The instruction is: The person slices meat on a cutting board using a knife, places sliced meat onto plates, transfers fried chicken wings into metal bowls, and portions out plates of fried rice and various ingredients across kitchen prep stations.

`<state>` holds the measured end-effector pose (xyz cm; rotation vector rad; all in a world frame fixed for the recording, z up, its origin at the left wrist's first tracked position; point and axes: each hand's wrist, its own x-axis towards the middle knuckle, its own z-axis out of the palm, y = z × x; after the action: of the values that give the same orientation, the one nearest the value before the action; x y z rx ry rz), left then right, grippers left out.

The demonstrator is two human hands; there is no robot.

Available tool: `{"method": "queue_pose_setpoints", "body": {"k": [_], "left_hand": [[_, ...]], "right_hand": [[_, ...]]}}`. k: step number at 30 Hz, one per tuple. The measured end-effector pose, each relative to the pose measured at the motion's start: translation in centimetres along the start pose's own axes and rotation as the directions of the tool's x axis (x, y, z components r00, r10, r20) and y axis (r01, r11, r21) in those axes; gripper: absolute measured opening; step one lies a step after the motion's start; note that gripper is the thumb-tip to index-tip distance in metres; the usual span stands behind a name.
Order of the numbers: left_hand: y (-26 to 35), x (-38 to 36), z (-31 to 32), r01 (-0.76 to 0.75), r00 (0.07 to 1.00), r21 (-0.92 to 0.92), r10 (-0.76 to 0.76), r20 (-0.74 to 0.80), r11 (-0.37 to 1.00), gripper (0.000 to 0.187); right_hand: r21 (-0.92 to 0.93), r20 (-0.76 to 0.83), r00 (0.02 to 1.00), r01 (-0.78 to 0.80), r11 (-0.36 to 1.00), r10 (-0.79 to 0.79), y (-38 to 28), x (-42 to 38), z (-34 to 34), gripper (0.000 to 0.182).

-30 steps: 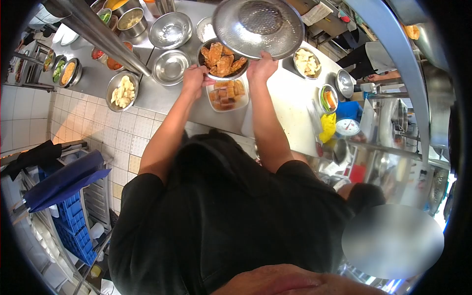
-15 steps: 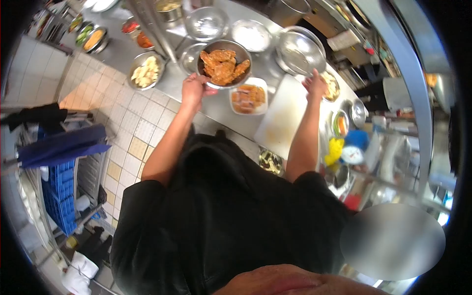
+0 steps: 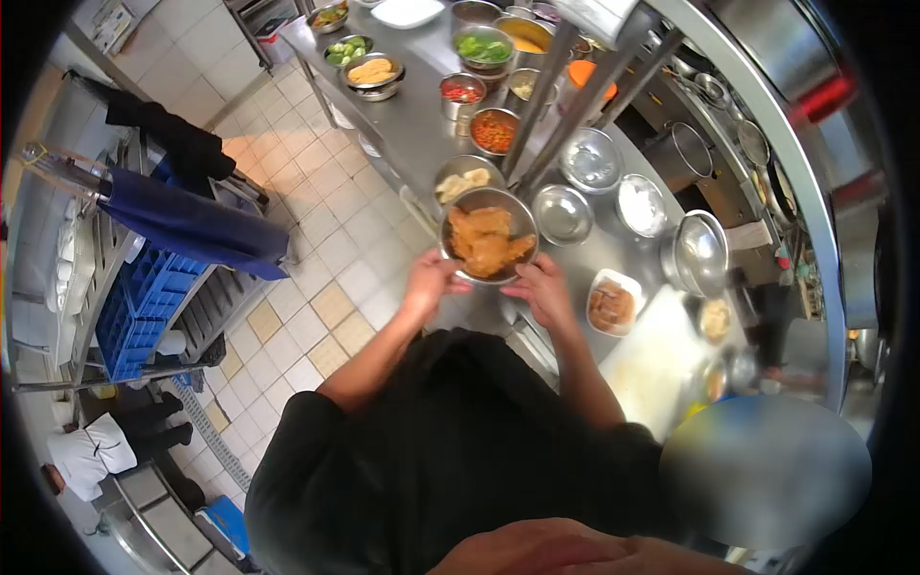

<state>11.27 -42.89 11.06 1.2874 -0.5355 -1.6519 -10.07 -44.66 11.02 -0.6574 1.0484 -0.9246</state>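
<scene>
My left hand [image 3: 433,284] and my right hand [image 3: 542,287] grip opposite sides of the near rim of a metal bowl [image 3: 526,218]. Inside lie orange-coated pieces that look like chicken [image 3: 487,240]. The held bowl is above the counter's front edge and partly covers another bowl with pale pieces [image 3: 468,180]. Right of my right hand, a white dish [image 3: 632,286] contains orange-brown pieces. A white cutting board [image 3: 652,359] lies beyond that dish. Metal bowls [image 3: 563,215] stand farther back.
Steel posts [image 3: 537,120] rise from the steel counter [image 3: 412,125]. Containers of red pieces [image 3: 462,88], greens [image 3: 482,44] and an orange chopped mix [image 3: 494,129] stand at the back. Left are blue crates [image 3: 144,297] on a rack. A person in white [image 3: 91,452] is at lower left.
My right hand has left the large metal bowl and taken hold of the held bowl. That bowl has moved left along the counter, and my view has turned left.
</scene>
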Motion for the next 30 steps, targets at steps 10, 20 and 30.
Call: {"method": "queue_pose_setpoints", "body": {"k": [10,20,30], "left_hand": [[12.2,7.4,-19.6,-0.305,0.927,0.236,0.344,-0.149,0.923,0.015],[14.0,15.7,-30.0,-0.151,0.937,0.056,0.161,-0.31,0.987,0.009],[24.7,23.7,-35.8,-0.393,0.867,0.164,0.424,-0.261,0.905,0.009]], "right_hand": [[-0.009,0.177,0.982,0.065,0.998,-0.062,3.8,14.7,18.7,0.018],[-0.094,0.192,0.971,-0.128,0.987,0.144,7.7,27.5,26.8,0.014],[-0.153,0.306,0.949,0.131,0.979,-0.079,2.2,38.4,37.3,0.017]]}}
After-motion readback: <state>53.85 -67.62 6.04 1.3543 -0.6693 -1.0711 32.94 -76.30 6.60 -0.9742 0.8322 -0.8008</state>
